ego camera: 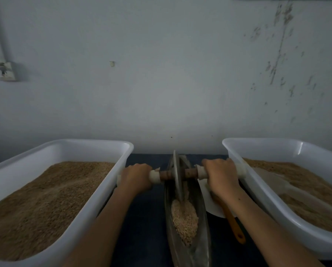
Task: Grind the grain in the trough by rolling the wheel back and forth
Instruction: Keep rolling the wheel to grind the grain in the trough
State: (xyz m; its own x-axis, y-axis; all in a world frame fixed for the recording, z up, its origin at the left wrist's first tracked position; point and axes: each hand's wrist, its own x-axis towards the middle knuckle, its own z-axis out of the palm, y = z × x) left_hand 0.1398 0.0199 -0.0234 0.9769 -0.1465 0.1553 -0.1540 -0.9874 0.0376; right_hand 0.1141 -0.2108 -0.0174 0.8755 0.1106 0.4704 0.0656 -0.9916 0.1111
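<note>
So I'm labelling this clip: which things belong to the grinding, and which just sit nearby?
In use: wheel, trough, grain, left hand, right hand.
Nearby: left tub, right tub, orange-handled tool, wall socket.

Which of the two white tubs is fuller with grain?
The white tub on the person's left is fuller: its brown grain rises near the rim. In the right white tub the grain lies lower, with more bare wall showing.
</note>
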